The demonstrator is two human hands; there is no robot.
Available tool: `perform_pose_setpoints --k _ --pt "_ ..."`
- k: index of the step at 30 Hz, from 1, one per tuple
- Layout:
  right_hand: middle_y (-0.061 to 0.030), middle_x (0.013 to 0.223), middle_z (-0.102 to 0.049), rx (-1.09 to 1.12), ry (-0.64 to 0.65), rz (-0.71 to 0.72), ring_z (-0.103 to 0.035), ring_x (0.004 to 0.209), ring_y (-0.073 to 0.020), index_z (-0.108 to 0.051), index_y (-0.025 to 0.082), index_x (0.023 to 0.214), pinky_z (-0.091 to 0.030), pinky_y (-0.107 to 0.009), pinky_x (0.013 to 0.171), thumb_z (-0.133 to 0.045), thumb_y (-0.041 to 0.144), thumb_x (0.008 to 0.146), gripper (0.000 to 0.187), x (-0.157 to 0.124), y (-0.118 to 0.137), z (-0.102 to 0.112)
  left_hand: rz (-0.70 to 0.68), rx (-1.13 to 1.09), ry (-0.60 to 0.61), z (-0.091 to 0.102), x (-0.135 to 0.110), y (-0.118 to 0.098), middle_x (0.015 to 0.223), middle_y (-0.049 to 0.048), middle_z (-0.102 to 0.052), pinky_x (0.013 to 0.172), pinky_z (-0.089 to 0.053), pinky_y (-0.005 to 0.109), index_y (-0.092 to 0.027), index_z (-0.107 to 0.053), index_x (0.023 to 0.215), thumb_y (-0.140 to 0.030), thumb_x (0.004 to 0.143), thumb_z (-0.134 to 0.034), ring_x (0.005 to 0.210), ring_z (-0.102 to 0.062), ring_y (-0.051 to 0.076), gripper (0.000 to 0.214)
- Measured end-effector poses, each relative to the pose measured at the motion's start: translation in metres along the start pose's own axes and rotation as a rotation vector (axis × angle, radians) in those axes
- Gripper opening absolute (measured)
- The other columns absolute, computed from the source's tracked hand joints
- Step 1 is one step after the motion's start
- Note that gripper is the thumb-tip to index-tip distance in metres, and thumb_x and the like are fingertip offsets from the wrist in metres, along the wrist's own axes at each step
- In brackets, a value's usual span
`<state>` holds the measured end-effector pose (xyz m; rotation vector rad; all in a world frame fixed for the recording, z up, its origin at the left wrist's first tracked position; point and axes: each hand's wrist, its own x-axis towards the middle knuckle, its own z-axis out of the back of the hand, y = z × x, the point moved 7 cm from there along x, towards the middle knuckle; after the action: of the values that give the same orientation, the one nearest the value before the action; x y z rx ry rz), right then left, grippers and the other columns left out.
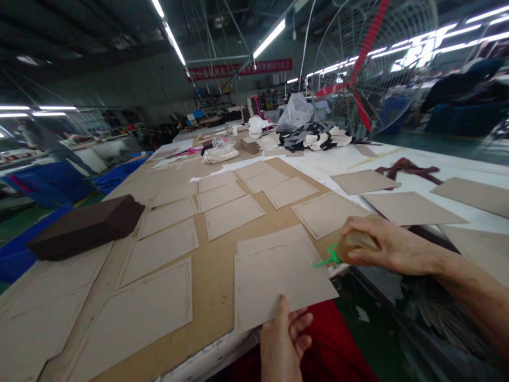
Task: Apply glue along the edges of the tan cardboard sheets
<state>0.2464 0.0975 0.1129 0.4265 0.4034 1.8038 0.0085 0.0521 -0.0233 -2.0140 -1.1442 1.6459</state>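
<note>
A flat grey-brown card sits at the near edge of the table, just beyond the left hand, which pinches its front edge — thumb pressed on top, the other fingers curled at and below the edge. Another card shows from under its far side. To the right of that pinch, the right hand is wrapped closely around a squeeze bottle, whose green nozzle points left, its tip at the card's right edge; whether it touches is hard to tell. Below the left hand's grip lies red cloth. Left of and beyond it, more cards lie in rows, many with streaks along their edges, and past them on the far left rests a dark brown block. Well beyond both grips are a plastic bag, a heap of cloth scraps and — beyond the bottle — a large fan with red blades.
</note>
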Motion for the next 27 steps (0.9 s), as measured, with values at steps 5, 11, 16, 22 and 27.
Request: perform_pose_setpoints --k 5,11,16,22,27 --pt "-0.0037 0.099 -0.064 -0.008 0.025 -0.014 -0.059 0.086 -0.0242 -0.059 0.029 0.104 -0.045 -0.035 0.073 -0.063 0.044 0.081 0.028 -0.029 0.007 0.001 -0.016 -0.004 0.017 0.004 0.005 0.003 0.086 0.0140 -0.071 0.040 -0.038 0.016 -0.011 -0.061 0.100 -0.044 0.079 -0.062 0.065 -0.066 0.015 0.039" --pt "-0.0052 0.096 -0.061 -0.071 -0.109 0.042 -0.057 0.085 -0.0230 -0.056 0.023 0.101 -0.043 -0.034 0.076 -0.057 0.044 0.084 0.027 0.011 0.004 -0.001 -0.028 0.018 0.002 0.002 0.003 0.000 0.087 0.0140 -0.071 0.040 -0.036 0.016 -0.010 -0.060 0.100 -0.038 0.082 -0.059 0.061 -0.065 0.014 0.034" --pt "-0.0051 0.097 -0.059 -0.087 -0.164 0.084 -0.056 0.087 -0.0224 -0.054 0.022 0.101 -0.042 -0.034 0.078 -0.058 0.041 0.084 0.026 0.023 0.003 -0.001 -0.027 0.015 0.000 0.000 0.000 -0.003 0.085 0.0140 -0.071 0.040 -0.036 0.016 -0.009 -0.058 0.103 -0.036 0.084 -0.057 0.060 -0.064 0.013 0.033" --pt "-0.0025 0.098 -0.061 -0.046 0.003 0.047 -0.058 0.087 -0.0214 -0.056 0.027 0.103 -0.044 -0.032 0.075 -0.058 0.045 0.085 0.026 -0.020 0.004 0.003 -0.001 0.017 0.004 0.000 0.001 -0.001 0.086 0.0140 -0.071 0.040 -0.036 0.016 -0.009 -0.058 0.103 -0.037 0.084 -0.056 0.060 -0.063 0.012 0.034" --pt "-0.0022 0.098 -0.061 -0.010 -0.066 0.051 -0.058 0.086 -0.0202 -0.056 0.025 0.105 -0.044 -0.031 0.076 -0.061 0.042 0.084 0.027 -0.013 0.002 0.000 -0.011 0.017 0.005 0.001 0.000 -0.002 0.085 0.0131 -0.071 0.041 -0.037 0.017 -0.009 -0.058 0.103 -0.036 0.085 -0.057 0.060 -0.063 0.012 0.032"
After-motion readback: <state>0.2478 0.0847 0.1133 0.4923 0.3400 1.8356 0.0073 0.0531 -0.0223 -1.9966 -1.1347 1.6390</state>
